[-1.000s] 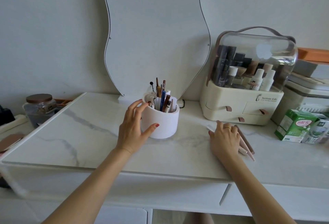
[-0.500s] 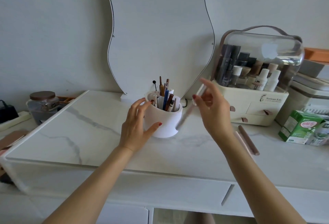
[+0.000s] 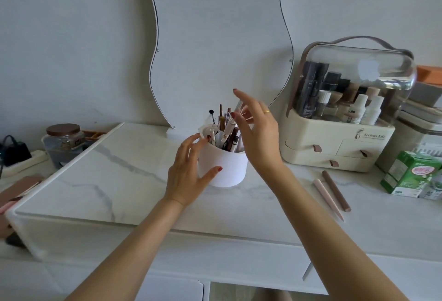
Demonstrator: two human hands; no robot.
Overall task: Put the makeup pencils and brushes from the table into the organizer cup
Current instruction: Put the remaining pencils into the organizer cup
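The white organizer cup [image 3: 227,166] stands mid-table with several pencils and brushes upright in it. My left hand [image 3: 186,176] grips its left side, thumb on the front wall and fingers at the rim. My right hand [image 3: 260,138] hovers over the cup's right rim and pinches a pale makeup pencil with a clear cap [image 3: 239,108], whose lower end is down among the others in the cup. A pink pencil [image 3: 328,199] and a brown pencil [image 3: 336,190] lie side by side on the table to the right.
A wavy mirror [image 3: 220,37] leans on the wall behind the cup. A cream cosmetics case with a clear lid [image 3: 334,147] sits at the right, with a green box [image 3: 411,174] beyond it. A lidded glass jar [image 3: 63,143] is at the far left.
My right hand picked one pencil up from the table at the right, carried it left and brought it over the cup. My left hand stayed on the cup.
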